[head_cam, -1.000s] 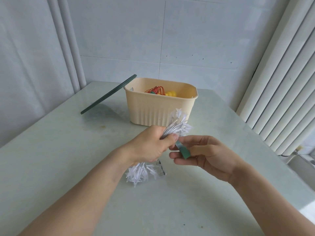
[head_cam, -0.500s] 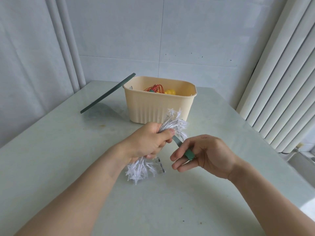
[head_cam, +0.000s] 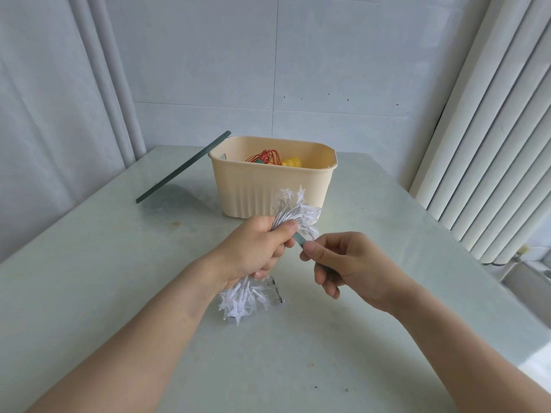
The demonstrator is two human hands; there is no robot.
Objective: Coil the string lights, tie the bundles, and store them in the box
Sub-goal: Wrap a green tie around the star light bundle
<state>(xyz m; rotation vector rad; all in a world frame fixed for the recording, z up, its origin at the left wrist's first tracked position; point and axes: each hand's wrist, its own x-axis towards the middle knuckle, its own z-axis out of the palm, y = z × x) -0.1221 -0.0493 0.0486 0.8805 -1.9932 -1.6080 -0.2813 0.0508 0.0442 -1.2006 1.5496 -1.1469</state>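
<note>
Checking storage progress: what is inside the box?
In the box: a red wire coil and something yellow. The front wall hides anything lower down.

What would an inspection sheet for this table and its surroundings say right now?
Surface: pale green table, a few small specks.
Job's things: white star string lights, bundled; green tie strap; beige box, open, holding red wire coil and a yellow item.
Clutter: dark green lid leaning on the box.
Grippers: left hand grips the bundle; right hand pinches the strap.
Cables: nothing seen beyond the lights' own wire.
Surroundings: tiled wall, vertical blinds.
</note>
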